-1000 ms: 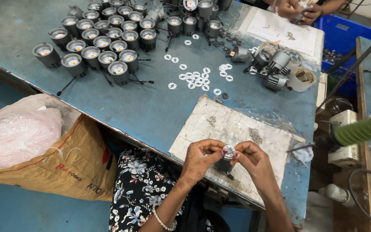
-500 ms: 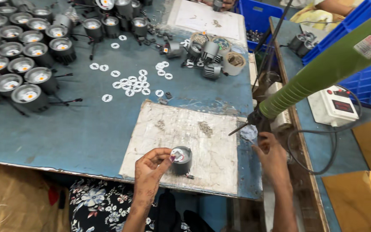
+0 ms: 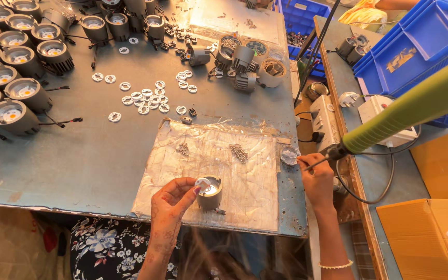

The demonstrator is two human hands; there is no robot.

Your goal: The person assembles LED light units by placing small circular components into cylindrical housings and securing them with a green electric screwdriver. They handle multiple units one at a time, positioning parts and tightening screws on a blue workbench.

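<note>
Hands working apart at the near edge of the grey counter (image 3: pixel 94 161). Left hand (image 3: pixel 175 199) pinching a small white lens disc (image 3: pixel 202 184) between thumb and fingertips, holding it just over the open mouth of a grey cylindrical lamp housing (image 3: pixel 211 193) — that housing standing upright on the plastic-covered work mat (image 3: pixel 234 176), near its front edge. Right hand (image 3: pixel 316 176) reaching out past the mat's right side, fingers closed around the thin tip of the green powered screwdriver (image 3: pixel 410 111) hanging in from the right, just beside a small round clear dish (image 3: pixel 289 155) at the counter's edge. Lying on the mat, two little heaps of screws (image 3: pixel 238 152). Resting farther back, scattered white rings (image 3: pixel 146 98) and, at the far left, rows of finished lamp housings (image 3: pixel 14 116) trailing black wires. Sitting beyond the right edge — a white power strip (image 3: pixel 323 116) and blue plastic crates (image 3: pixel 416 46).
</note>
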